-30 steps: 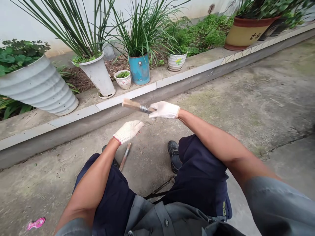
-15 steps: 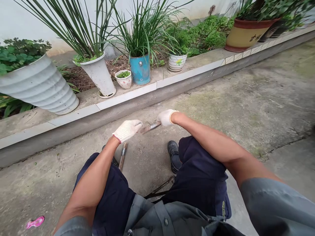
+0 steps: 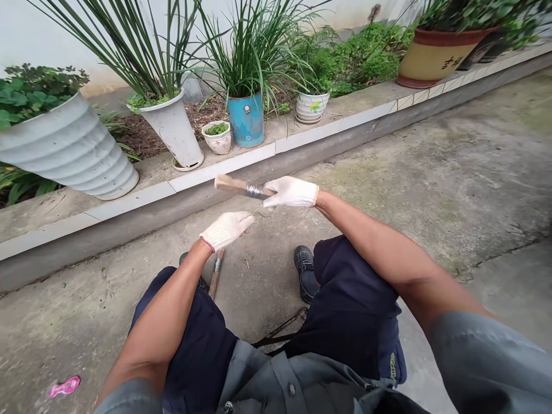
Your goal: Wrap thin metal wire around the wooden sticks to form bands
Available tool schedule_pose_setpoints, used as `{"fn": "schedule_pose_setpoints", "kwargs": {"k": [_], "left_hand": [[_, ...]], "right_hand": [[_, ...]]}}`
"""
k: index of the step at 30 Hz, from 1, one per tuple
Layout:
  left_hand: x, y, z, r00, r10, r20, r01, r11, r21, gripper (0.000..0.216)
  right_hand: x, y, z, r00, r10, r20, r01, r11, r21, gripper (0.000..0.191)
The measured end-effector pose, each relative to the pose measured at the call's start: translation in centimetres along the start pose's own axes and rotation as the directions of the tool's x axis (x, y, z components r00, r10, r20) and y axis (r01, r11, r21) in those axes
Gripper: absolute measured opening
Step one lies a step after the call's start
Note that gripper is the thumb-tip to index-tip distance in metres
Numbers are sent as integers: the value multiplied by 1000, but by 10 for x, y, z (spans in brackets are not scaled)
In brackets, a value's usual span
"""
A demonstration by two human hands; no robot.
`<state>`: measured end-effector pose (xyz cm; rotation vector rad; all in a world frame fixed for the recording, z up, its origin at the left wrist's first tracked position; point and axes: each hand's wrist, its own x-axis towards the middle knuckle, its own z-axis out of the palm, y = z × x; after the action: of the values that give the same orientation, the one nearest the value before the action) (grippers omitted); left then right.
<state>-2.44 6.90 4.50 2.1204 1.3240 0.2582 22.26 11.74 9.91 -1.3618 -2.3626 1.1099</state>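
Observation:
My right hand (image 3: 291, 192), in a white knit glove, is closed round one end of a short wooden stick with wire wound about its middle (image 3: 241, 187); the stick points left, raised above the ground. My left hand (image 3: 226, 229), gloved too, lies below and left of it, fingers held together and stretched out flat, palm up, holding nothing. Under the left hand a second wooden handle with a metal band (image 3: 214, 277) lies on the concrete between my knees.
I sit low, black shoes (image 3: 305, 271) on the concrete floor. A tiled ledge (image 3: 224, 167) ahead carries a ribbed white pot (image 3: 69, 152), a tall white pot (image 3: 175, 129), a blue can (image 3: 246, 119) and a brown-rimmed pot (image 3: 431, 54). A pink object (image 3: 64, 386) lies bottom left.
Half a second ago my right hand had swung the stick down against my left palm; now it is raised again, as one second ago. The left hand has hardly moved.

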Motion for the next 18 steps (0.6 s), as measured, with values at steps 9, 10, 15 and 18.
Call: {"fn": "schedule_pose_setpoints", "kwargs": {"k": [9,10,15,18], "left_hand": [[-1,6,-1,999,-21,33,16,991,136,39],[-1,6,-1,1000,-20,17,18,990,140,39],[-3,3,-10,997,12,-76,2,984,176,41],[-4,1,-15,995,33,-97,-16,986,169,41]], "right_hand": [[23,35,-6,900,232,-368,-366,861,-353,28],[26,37,-5,901,258,-348,-397,814,-424,29],[32,31,20,922,382,-64,-315,644,-697,39],[27,27,40,917,325,231,-54,674,-737,34]]}}
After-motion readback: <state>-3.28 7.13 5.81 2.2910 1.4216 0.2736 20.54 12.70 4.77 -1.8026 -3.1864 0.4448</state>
